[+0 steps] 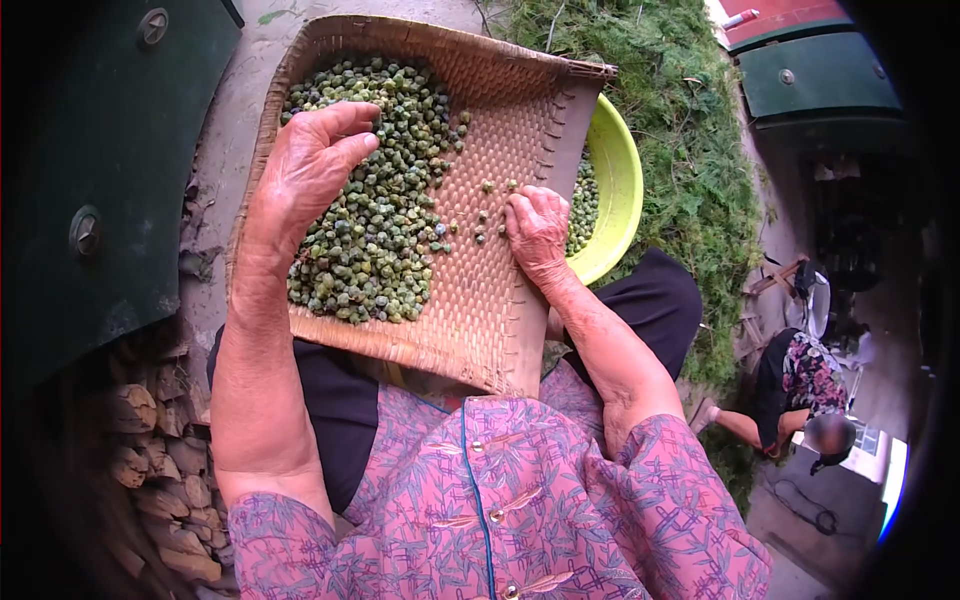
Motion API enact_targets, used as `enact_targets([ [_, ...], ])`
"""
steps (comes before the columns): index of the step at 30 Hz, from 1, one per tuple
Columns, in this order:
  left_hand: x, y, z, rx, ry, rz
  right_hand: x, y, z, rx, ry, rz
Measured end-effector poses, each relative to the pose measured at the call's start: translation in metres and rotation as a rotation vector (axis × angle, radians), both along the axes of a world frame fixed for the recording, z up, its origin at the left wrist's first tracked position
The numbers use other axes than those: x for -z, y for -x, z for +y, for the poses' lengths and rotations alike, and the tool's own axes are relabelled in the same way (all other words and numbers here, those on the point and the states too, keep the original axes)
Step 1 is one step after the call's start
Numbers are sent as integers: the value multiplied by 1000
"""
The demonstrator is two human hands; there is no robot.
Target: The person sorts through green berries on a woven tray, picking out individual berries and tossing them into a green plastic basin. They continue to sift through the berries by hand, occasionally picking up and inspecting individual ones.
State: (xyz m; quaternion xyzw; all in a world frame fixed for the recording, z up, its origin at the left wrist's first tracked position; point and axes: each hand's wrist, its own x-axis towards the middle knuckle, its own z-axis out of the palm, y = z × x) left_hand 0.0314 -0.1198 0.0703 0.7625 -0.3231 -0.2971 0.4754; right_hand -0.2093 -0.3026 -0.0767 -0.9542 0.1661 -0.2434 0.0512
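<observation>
A woven winnowing basket (490, 130) rests across my lap. A thick heap of small green, knobbly round fruits or cones (385, 240) covers its left half, and a few loose ones lie near the middle. Above the heap's upper left, my left hand (310, 160) has loosely bent fingers with a gap to the thumb, and nothing shows in it. My right hand (538, 228) is at the basket's right edge, fingers curled down onto the weave beside several loose pieces. Whatever its fingertips hold is hidden. Partly under that edge stands a yellow-green basin (625, 180) containing more green pieces.
Cut green feathery branches (690, 150) spread over the ground to the right. Split firewood (170, 480) is stacked at lower left, below a dark green panel (100, 180). Another person (810, 390) is bent or seated at far right, near a dark doorway.
</observation>
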Motion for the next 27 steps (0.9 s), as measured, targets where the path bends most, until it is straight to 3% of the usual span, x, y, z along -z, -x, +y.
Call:
enact_targets([
  [6,5,1,0,-6,24,9,-3,19,-36,291,54,30],
  [8,4,2,0,-10,27,10,-9,3,-28,230,36,-69],
  [16,4,2,1,19,11,0,13,-36,7,-63,-30,8],
  [27,5,1,2,18,24,-25,-6,28,-44,363,17,-93],
])
